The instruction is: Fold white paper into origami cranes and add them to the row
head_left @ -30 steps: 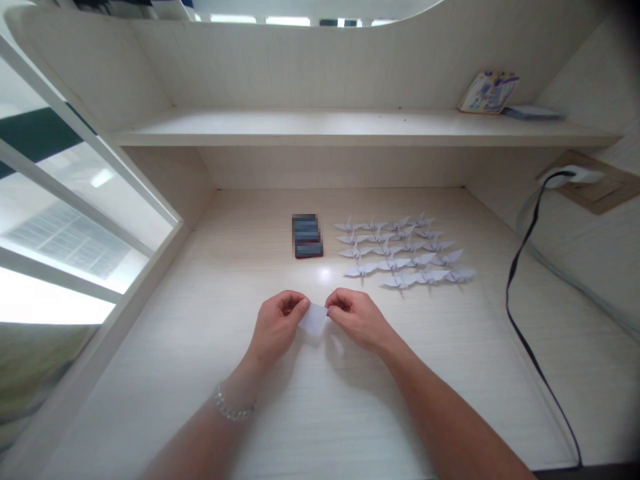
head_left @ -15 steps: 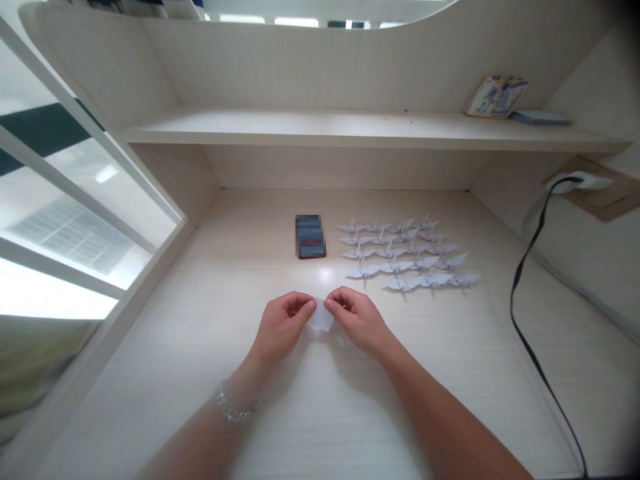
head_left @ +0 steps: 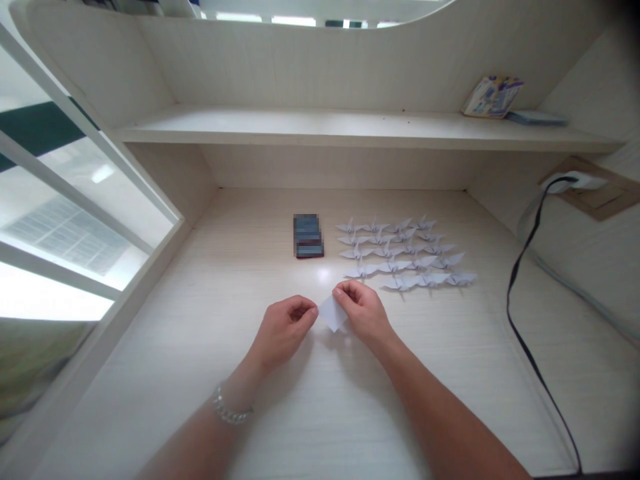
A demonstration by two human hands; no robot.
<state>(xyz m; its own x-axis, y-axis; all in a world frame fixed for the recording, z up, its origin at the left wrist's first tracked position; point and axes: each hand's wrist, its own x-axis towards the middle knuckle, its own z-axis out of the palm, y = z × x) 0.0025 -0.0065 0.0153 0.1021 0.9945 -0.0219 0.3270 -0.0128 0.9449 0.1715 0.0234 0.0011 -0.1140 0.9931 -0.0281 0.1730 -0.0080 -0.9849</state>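
Observation:
A small white piece of folded paper (head_left: 332,315) is held between my hands, just above the desk, one corner pointing down toward me. My right hand (head_left: 367,316) pinches its upper right side between thumb and fingers. At the paper's left corner, the thumb and fingertips of my left hand (head_left: 284,330) are closed together; the grip itself is very small in view. Beyond my hands, to the right, several white paper cranes (head_left: 400,252) stand in rows. A dark phone-like rectangle (head_left: 309,236), its face pixelated, lies left of the cranes.
The pale desk (head_left: 200,287) is backed by a shelf (head_left: 300,125) holding a small colourful box (head_left: 494,97) and a flat bluish item (head_left: 536,119). From a wall socket (head_left: 595,187) at right, a black cable (head_left: 515,333) runs down. Bars (head_left: 125,180) line the left side.
The paper has moved slightly right and turned, so more of its face shows as a diamond. My right hand has shifted up its edge, while my left fingertips now meet its left corner.

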